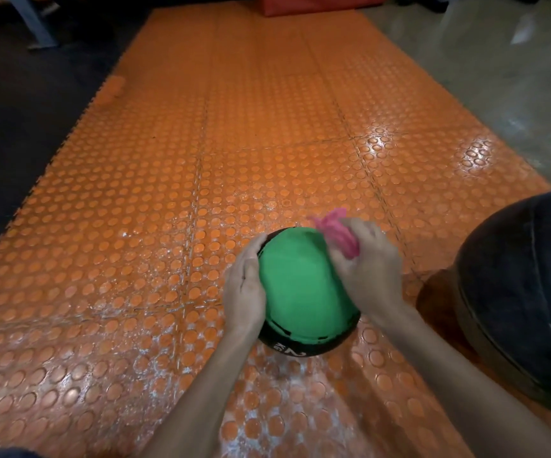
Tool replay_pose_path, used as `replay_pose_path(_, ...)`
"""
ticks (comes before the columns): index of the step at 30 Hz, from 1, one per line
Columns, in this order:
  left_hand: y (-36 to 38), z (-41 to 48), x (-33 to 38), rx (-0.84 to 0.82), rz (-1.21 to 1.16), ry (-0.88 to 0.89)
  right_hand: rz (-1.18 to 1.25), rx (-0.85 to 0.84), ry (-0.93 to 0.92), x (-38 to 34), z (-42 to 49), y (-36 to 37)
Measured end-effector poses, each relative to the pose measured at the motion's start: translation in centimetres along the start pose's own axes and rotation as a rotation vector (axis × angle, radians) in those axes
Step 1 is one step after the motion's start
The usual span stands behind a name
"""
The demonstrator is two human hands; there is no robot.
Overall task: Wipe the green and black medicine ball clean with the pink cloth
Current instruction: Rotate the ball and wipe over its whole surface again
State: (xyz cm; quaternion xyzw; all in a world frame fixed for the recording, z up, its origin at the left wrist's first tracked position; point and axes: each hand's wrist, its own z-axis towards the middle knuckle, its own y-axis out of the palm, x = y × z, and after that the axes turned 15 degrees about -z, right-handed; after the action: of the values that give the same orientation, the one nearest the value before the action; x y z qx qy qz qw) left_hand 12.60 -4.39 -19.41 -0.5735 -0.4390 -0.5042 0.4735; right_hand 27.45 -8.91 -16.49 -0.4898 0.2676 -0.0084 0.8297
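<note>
The green and black medicine ball (300,289) sits on the orange studded mat, low and right of centre, green panel facing up, black band with white lettering toward me. My left hand (246,282) lies flat against the ball's left side, fingers straight. My right hand (366,259) grips the bunched pink cloth (336,231) and holds it against the ball's upper right edge. The cloth is motion-blurred and sticks out past my fingers.
The orange studded mat (168,209) runs away from me. A large dark ball (525,292) rests close on the right. Dark flooring borders the left, glossy grey floor (498,61) the far right. A red pad (307,3) lies at the mat's far end.
</note>
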Motion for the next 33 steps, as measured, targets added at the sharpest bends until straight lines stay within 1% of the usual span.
replay_pose_path(2, 0.2, -0.3, -0.2, 0.004, -0.04, 0.009, -0.081, -0.1, 0.134, 1.2, 2.9, 0.4)
replay_pose_path(3, 0.6, -0.3, -0.1, 0.01, -0.031, 0.019, -0.111, -0.129, 0.133, 1.2, 3.7, 0.1)
replay_pose_path(4, 1.0, -0.2, 0.3, 0.011, -0.008, 0.026, -0.134, -0.147, 0.085, 0.8, 3.9, -0.3)
replay_pose_path(5, 1.4, 0.2, 0.5, 0.009, 0.011, 0.024, -0.192, -0.128, -0.009, 0.3, 3.6, -0.6)
replay_pose_path(7, 2.1, 1.4, 0.7, -0.001, 0.025, -0.017, -0.32, -0.027, -0.247, -1.8, 0.8, -1.2)
replay_pose_path(9, 2.5, 2.1, 0.4, -0.013, 0.002, -0.029, -0.33, -0.014, -0.444, -3.3, -3.1, -1.7)
replay_pose_path(10, 2.7, 2.0, 0.5, -0.032, 0.021, 0.001, -0.339, 0.0, -0.486, -3.3, -4.2, -1.9)
replay_pose_path(11, 3.0, 1.7, 0.6, -0.055, 0.072, 0.046, -0.366, 0.012, -0.463, -2.7, -4.2, -2.3)
replay_pose_path(12, 3.4, 1.2, 0.9, -0.072, 0.127, 0.091, -0.41, 0.03, -0.391, -1.8, -3.3, -2.5)
replay_pose_path(13, 3.6, 0.8, 1.2, -0.077, 0.178, 0.126, -0.459, 0.03, -0.284, -1.0, -1.8, -2.7)
replay_pose_path(14, 3.7, 0.1, 1.5, -0.076, 0.212, 0.157, -0.482, -0.017, -0.161, 0.3, 0.2, -2.6)
replay_pose_path(16, 3.5, -0.9, 0.9, -0.095, 0.222, 0.256, -0.44, -0.268, 0.059, 3.4, 3.7, -2.3)
replay_pose_path(17, 3.2, -1.4, 0.5, -0.11, 0.21, 0.303, -0.393, -0.365, 0.122, 4.4, 4.6, -2.0)
replay_pose_path(18, 2.8, -1.9, -0.2, -0.116, 0.205, 0.332, -0.365, -0.409, 0.147, 4.6, 4.5, -2.0)
replay_pose_path(19, 2.4, -2.2, -0.5, -0.118, 0.206, 0.346, -0.344, -0.416, 0.141, 4.2, 3.9, -2.0)
replay_pose_path(20, 2.1, -2.2, -0.7, -0.111, 0.214, 0.344, -0.335, -0.343, 0.09, 3.3, 2.8, -2.2)
replay_pose_path(22, 1.8, -2.3, -0.8, -0.103, 0.251, 0.309, -0.359, -0.111, -0.132, 0.5, -0.4, -2.8)
replay_pose_path(23, 1.7, -2.2, -0.8, -0.108, 0.271, 0.288, -0.351, -0.056, -0.237, -1.0, -1.9, -3.3)
replay_pose_path(24, 1.6, -2.2, -0.8, -0.117, 0.278, 0.285, -0.354, -0.044, -0.303, -2.0, -3.0, -3.5)
replay_pose_path(25, 1.6, -2.1, -0.8, -0.131, 0.276, 0.287, -0.386, -0.021, -0.323, -2.1, -3.3, -3.5)
replay_pose_path(26, 1.7, -2.3, -0.8, -0.136, 0.275, 0.308, -0.406, -0.019, -0.288, -1.6, -2.9, -3.5)
replay_pose_path(27, 1.9, -2.5, -0.9, -0.132, 0.27, 0.345, -0.412, -0.053, -0.185, -0.6, -2.0, -3.5)
replay_pose_path(29, 2.0, -3.2, -1.4, -0.106, 0.268, 0.428, -0.358, -0.203, 0.07, 2.1, 0.0, -3.5)
replay_pose_path(30, 1.9, -3.5, -1.7, -0.108, 0.257, 0.463, -0.311, -0.286, 0.146, 3.6, 0.5, -3.3)
replay_pose_path(32, 1.8, -4.5, -1.9, -0.122, 0.237, 0.546, -0.304, -0.419, 0.199, 5.8, 0.7, -2.3)
replay_pose_path(33, 1.8, -5.2, -1.9, -0.149, 0.231, 0.578, -0.247, -0.472, 0.24, 6.3, 0.7, -2.2)
